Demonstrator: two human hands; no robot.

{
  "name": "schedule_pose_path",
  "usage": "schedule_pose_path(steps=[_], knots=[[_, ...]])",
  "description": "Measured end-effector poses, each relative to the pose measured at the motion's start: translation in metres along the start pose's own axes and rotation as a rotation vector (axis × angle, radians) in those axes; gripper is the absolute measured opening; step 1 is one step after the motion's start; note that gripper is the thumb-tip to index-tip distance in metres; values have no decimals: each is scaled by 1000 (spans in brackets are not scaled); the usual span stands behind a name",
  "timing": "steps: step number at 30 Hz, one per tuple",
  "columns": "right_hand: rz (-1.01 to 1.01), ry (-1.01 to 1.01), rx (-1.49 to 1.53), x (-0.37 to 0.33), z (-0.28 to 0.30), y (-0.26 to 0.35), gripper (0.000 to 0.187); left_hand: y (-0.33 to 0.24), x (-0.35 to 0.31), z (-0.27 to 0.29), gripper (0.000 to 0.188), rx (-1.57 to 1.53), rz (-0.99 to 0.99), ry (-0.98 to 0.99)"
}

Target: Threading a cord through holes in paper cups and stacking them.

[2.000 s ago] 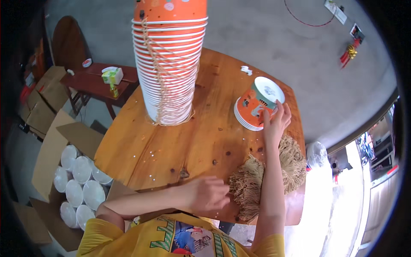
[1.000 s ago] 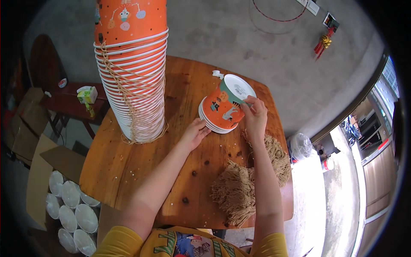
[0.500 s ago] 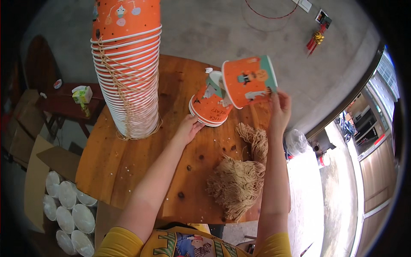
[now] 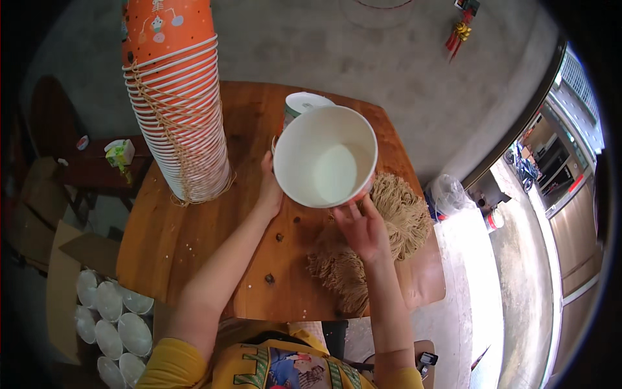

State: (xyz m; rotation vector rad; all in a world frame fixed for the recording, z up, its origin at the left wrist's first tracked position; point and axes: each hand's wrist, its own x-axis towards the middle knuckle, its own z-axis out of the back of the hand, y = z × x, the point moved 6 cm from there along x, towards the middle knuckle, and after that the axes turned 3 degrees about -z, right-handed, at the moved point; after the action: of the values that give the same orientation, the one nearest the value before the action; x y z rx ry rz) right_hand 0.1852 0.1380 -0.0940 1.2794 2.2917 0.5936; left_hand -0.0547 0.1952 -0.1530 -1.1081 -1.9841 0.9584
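A paper bucket (image 4: 330,165) is tipped so that its white inside faces me. My right hand (image 4: 363,223) grips it at the lower right, with fingers and thumb at the rim and wall. Behind it a second paper bucket (image 4: 304,102) stands upside down on the table, mostly hidden, its pale base showing. My left hand (image 4: 269,188) is closed at the left edge of these buckets, and its fingertips are partly covered by the tipped one. Under and beside my right forearm lie bundles of tan paper-twine cords (image 4: 398,217).
A tall leaning stack of orange buckets (image 4: 184,110) with twine handles stands on the wooden table (image 4: 194,259) at left. Below left, an open carton (image 4: 65,292) holds several wrapped white buckets (image 4: 110,301). A side table with a tissue pack (image 4: 120,153) is at far left.
The bucket in my right hand has come down and left, its opening turned toward me and now covering most of the upside-down bucket. My left hand has shifted slightly up and left.
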Motion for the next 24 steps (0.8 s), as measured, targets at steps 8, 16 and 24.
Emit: schedule_pose_path(steps=[8,16,24], knots=[[-29,87,-169,-22,-14,-10,42,-156,-120,-33,56,815,-803,160],[-207,79,-278,-25,-17,-45,38,-185,-141,-32,16,1067,-846,282],[-123,24,-702,-50,-19,-49,43,-193,-144,-38,17,1188,-887,279]])
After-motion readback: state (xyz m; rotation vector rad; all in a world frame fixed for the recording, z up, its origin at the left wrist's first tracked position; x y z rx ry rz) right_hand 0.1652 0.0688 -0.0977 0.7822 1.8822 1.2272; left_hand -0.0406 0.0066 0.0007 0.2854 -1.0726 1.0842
